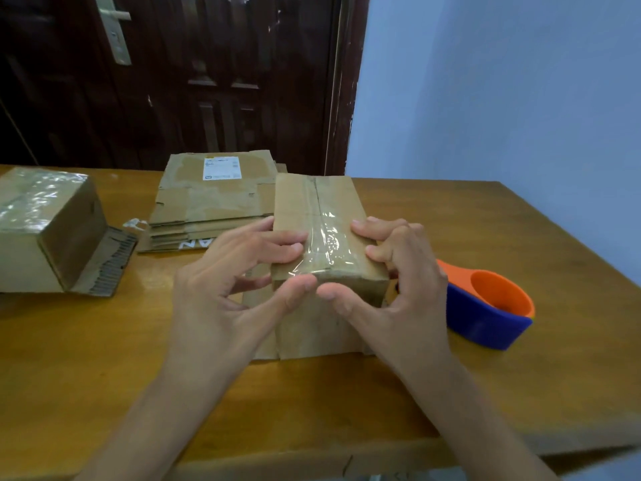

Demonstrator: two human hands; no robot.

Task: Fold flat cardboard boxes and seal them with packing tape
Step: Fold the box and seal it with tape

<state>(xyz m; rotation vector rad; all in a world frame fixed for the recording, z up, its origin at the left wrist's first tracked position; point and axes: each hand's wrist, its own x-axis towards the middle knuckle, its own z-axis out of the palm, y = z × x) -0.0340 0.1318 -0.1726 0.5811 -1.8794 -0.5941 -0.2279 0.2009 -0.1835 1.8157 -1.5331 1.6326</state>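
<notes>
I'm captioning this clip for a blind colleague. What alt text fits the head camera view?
Two hands, left hand and right hand, grip a small cardboard box on a wooden table, thumbs pressing clear tape over its near edge. An orange-and-blue tape dispenser sits to the right, flat boxes behind, and a taped box at left.

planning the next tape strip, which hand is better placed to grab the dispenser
Right. The dispenser lies on the table just beside the right hand; the left hand is on the box's far side and would have to cross over.
</notes>
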